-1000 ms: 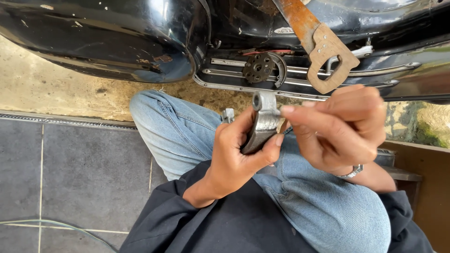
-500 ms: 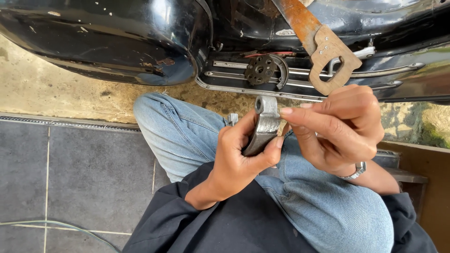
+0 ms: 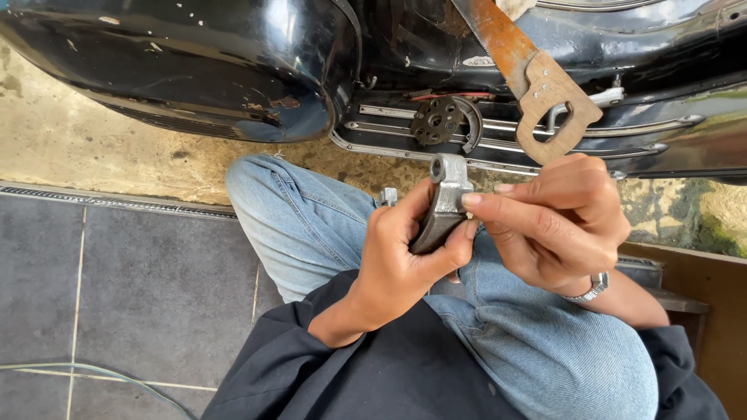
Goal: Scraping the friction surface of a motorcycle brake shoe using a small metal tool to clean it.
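My left hand point(image 3: 405, 257) grips a curved grey metal part point(image 3: 442, 204) with a round eye at its top end, held upright over my lap. My right hand point(image 3: 556, 222) is beside it, its index fingertip touching the part's right edge near the top. A ring shows on a finger of my right hand. I sit with knees in blue jeans point(image 3: 311, 225) and wear a dark top. A small silver bolt head point(image 3: 388, 196) pokes out behind my left hand.
A black scooter body point(image 3: 194, 62) fills the top. On its footboard lie a dark round plate with holes point(image 3: 437, 121) and a rusty hand saw with a wooden handle point(image 3: 545, 97). Grey floor tiles point(image 3: 117, 295) and a thin cable point(image 3: 101, 375) are at left.
The view has shifted slightly. Both hands stay on the metal part in almost the same pose.
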